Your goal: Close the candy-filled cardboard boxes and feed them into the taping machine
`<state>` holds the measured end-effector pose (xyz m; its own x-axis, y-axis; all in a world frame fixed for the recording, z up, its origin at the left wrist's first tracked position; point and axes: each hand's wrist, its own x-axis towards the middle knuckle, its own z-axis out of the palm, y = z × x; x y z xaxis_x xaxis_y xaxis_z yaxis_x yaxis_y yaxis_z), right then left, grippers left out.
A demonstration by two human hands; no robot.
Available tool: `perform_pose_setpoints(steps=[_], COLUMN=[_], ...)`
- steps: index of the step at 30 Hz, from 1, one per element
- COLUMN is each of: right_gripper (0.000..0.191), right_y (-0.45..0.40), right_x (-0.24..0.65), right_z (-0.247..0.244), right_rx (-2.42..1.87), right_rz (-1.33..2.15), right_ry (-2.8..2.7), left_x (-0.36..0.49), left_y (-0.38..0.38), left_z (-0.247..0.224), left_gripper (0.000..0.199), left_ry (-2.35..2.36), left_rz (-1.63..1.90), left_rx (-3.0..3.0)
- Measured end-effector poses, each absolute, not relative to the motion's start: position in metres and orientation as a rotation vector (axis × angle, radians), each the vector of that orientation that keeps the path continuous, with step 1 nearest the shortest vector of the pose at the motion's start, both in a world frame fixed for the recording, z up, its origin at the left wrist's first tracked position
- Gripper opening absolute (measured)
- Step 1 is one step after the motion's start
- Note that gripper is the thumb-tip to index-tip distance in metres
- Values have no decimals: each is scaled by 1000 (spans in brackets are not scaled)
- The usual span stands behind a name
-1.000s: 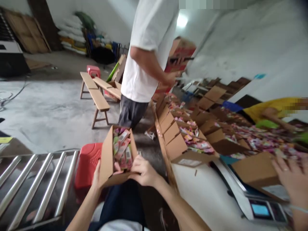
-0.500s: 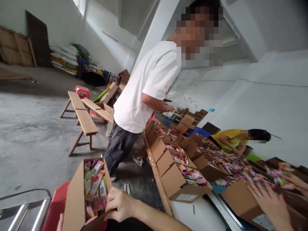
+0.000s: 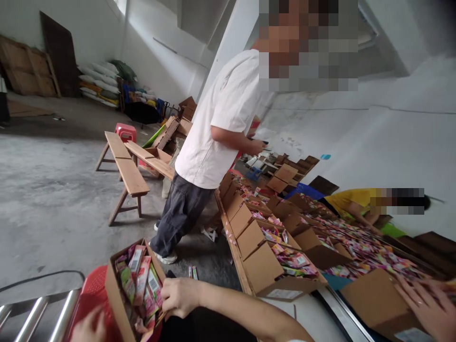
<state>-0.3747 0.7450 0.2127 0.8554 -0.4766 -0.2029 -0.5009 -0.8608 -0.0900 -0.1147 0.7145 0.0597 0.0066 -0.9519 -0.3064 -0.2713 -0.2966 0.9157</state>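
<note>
A cardboard box (image 3: 117, 304) full of colourful snack packets (image 3: 142, 280) sits on a red plastic stool (image 3: 94, 285) at the lower left. My right hand (image 3: 181, 297) reaches in from the lower right, its fingers curled over the box's right edge. Left of the box, low in the picture, my left hand (image 3: 91, 327) is smeared by motion and partly cut off. It appears apart from the box wall, and its fingers are not clear.
Open boxes of packets (image 3: 261, 270) line the table's wooden edge (image 3: 233, 247). A co-worker in a white shirt (image 3: 217, 114) stands ahead; another in yellow (image 3: 349, 204) bends over the packets. Another person's hand (image 3: 423, 304) touches a box at right. A metal ladder-like frame (image 3: 39, 316) lies lower left.
The box has turned and shows less of its left side. My left hand shows more, beside the box. My right hand stays on the edge. The view has shifted slightly left.
</note>
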Motion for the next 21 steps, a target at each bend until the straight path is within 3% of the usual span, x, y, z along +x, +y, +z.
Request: perform_pose_setpoints(steps=[3,6,8,10,13,17,21], right_gripper=[18,21,49,76,83,73,66], right_y=[758,788,813,834,839,794,771], right_x=[-374,-366,-354,-332,-291,-262,-263], right_z=[221,226,225,224,219,201,184], right_rx=[-2894,-2834,-2710,-2491,-2296,-2195,-2274], right_rz=[276,-55,-484,-676,-503,-22,148], right_ry=[780,957,1286,1574,1821,1884,1741], left_x=[-100,-109,-120,-126,-120,-86,-55], left_y=[682,643,625,622,642,674,678], left_z=[133,185,184,170,161,169,180], left_gripper=[49,59,57,60,62,54,48], left_ry=[-1154,-1381,-1457,-1501,-1465,-1607,-1867], left_rz=[-1106,-1332,-1445,-1457,-1364,-1249,-1064], left_rx=[1527,1198,1184,1124,1134,1197,1168])
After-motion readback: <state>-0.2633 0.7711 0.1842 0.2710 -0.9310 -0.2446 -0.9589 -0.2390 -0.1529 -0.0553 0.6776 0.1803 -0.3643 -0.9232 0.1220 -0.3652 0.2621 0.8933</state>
